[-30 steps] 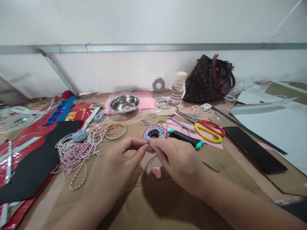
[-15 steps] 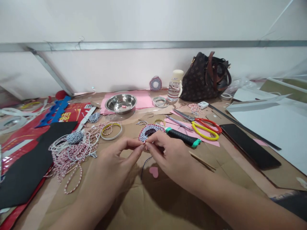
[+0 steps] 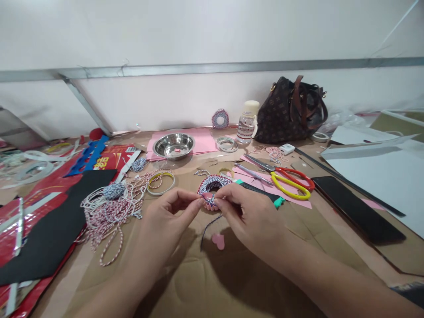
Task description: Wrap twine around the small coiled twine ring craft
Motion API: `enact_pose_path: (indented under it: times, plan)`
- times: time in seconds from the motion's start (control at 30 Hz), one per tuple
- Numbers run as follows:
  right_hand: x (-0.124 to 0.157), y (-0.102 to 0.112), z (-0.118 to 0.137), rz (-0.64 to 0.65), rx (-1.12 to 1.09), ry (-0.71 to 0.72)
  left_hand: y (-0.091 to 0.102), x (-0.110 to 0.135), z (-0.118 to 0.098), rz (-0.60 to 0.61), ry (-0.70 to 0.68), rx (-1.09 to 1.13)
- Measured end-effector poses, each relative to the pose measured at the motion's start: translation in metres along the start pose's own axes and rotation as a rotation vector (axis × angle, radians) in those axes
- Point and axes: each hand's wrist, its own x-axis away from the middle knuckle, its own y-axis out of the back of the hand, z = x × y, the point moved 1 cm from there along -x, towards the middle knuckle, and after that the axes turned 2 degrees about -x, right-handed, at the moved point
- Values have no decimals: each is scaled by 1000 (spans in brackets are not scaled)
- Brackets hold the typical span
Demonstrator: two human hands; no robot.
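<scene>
My left hand [image 3: 177, 214] and my right hand [image 3: 250, 216] meet at mid-table, each pinching a blue-and-white twisted cord [image 3: 210, 201] between thumb and forefinger. A small pink piece [image 3: 207, 195] shows at the cord between the fingertips; its full shape is partly hidden. Just behind the fingers lies a yarn-wrapped ring [image 3: 214, 180] in blue, white and red, its near edge partly covered by my hands. A dark loose cord end [image 3: 206, 227] trails onto the cardboard. Below the right hand rests a pink paper heart [image 3: 218, 241].
Tangled cords [image 3: 106, 212] and a tape roll [image 3: 160, 183] lie left. Behind stands a steel bowl [image 3: 174, 146] on pink paper. Rightward are scissors [image 3: 291, 182], a cutter [image 3: 260, 191] partly behind my hand, a phone [image 3: 357, 210], a bottle [image 3: 247, 123] and a handbag [image 3: 288, 115].
My fingertips have moved slightly apart, and the pink piece and cord between them now show more clearly. The whole view has shifted, so things sit further right and slightly lower.
</scene>
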Motion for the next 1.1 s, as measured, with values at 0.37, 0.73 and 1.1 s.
enact_pose_path:
  times: [0.37,0.73,1.1]
  plan:
    - [-10,1,-3,74,-257,-246,-4,0,1,71,16,139]
    - [-13,0,-5,105,-331,-217,6,-4,-3,100,-318,-201]
    - [-13,0,-2,158,-258,-218,10,1,-7,82,-560,-502]
